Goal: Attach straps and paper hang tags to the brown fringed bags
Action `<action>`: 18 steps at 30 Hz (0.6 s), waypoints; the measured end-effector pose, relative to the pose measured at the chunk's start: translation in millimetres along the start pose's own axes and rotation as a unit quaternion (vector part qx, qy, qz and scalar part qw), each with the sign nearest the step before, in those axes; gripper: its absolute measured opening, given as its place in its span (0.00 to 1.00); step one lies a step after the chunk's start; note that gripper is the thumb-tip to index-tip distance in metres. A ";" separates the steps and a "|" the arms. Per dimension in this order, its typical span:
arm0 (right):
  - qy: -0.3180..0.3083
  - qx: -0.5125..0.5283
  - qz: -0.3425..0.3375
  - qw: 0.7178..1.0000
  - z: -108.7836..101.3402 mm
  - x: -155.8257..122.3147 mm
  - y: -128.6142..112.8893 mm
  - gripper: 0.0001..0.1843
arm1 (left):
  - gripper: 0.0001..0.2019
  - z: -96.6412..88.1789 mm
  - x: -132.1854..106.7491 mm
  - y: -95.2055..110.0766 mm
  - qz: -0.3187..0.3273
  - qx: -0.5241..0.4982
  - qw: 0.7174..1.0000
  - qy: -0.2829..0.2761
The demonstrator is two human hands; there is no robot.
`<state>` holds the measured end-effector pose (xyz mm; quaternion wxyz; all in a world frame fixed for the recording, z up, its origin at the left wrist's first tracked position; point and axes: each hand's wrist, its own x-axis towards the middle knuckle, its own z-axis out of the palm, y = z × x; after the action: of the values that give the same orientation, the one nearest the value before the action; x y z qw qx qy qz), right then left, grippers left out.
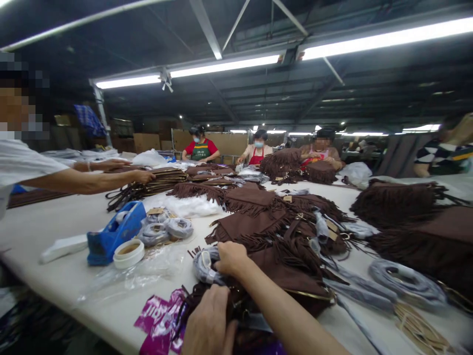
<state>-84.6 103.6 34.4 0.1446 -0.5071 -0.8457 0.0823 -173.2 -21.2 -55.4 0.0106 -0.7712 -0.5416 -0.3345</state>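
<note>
My right hand is closed on the edge of a grey strap coil wrapped in clear plastic. Just below and nearer to me, my left hand has its fingers bent over the edge of a dark brown fringed bag; its fingertips are partly hidden. Under and beside that hand lies a shiny purple plastic wrapper. More brown fringed bags are heaped just beyond my right hand, and one with a gold-coloured zip lies under my right forearm.
To the left stand a blue tape dispenser and a tape roll, beside several wrapped strap coils. At right lie another coil and beige cords. A co-worker's arm reaches across from the left; others work across the table.
</note>
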 end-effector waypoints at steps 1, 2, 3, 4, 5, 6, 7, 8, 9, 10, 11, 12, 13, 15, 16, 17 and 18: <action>-0.010 0.009 -0.004 1.000 3.0 6.2 -4.0 0.14 | 0.20 0.7 -0.8 1.5 -0.020 0.003 1.000 -0.003; -0.010 0.021 -0.012 1.000 3.2 8.9 -6.2 0.16 | 0.17 -0.9 0.4 4.2 -0.044 0.004 0.999 -0.017; -0.001 0.036 -0.022 0.999 -0.2 8.1 -6.5 0.19 | 0.14 -4.6 3.3 7.7 -0.070 0.006 0.997 -0.039; 0.014 0.053 -0.034 0.998 -7.0 3.8 -5.0 0.21 | 0.11 -9.6 7.3 11.4 -0.093 0.009 0.994 -0.064; 0.031 0.066 -0.047 0.996 -16.8 -3.8 -1.7 0.23 | 0.08 -15.1 12.0 14.7 -0.108 0.010 0.990 -0.088; 0.047 0.089 -0.059 0.993 -28.4 -14.5 3.1 0.24 | 0.07 -20.3 17.0 16.9 -0.115 0.008 0.988 -0.105; 0.062 0.126 -0.065 0.988 -40.3 -27.9 9.0 0.24 | 0.07 -24.5 21.9 17.7 -0.118 -0.002 0.986 -0.115; 0.071 0.175 -0.065 0.980 -51.0 -43.7 15.9 0.21 | 0.07 -27.3 26.7 17.2 -0.121 -0.017 0.985 -0.119; 0.077 0.264 -0.053 0.960 -58.9 -61.4 23.4 0.17 | 0.08 -28.7 31.2 15.6 -0.126 -0.033 0.984 -0.121; 0.079 0.355 -0.023 0.931 -62.9 -80.3 31.1 0.13 | 0.08 -28.9 35.7 13.6 -0.131 -0.047 0.983 -0.118; 0.073 0.435 0.021 0.897 -62.6 -99.5 38.6 0.13 | 0.09 -28.4 40.1 11.8 -0.137 -0.056 0.983 -0.112; 0.060 0.499 0.069 0.862 -57.9 -118.1 45.8 0.17 | 0.10 -27.5 44.5 10.9 -0.143 -0.062 0.982 -0.103; 0.054 0.545 0.110 0.829 -49.8 -135.1 52.3 0.22 | 0.10 -26.8 48.8 11.3 -0.146 -0.064 0.983 -0.091; 0.020 0.616 0.151 0.773 -28.0 -161.5 62.7 0.27 | 0.11 -27.0 56.2 16.9 -0.135 -0.069 0.987 -0.060; -0.004 0.640 0.181 0.747 -17.5 -169.9 66.2 0.28 | 0.11 -28.1 58.8 21.6 -0.122 -0.071 0.989 -0.045; -0.030 0.656 0.218 0.722 -9.0 -174.9 68.9 0.26 | 0.11 -29.8 60.4 26.9 -0.105 -0.071 0.991 -0.032; -0.053 0.671 0.260 0.692 -3.2 -176.9 70.8 0.24 | 0.12 -31.9 60.8 32.0 -0.088 -0.066 0.994 -0.018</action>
<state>54.1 -18.9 -11.3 0.3738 -0.4695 -0.4063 0.6890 -150.8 3.9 12.4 -0.0796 -0.7254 -0.5844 -0.3549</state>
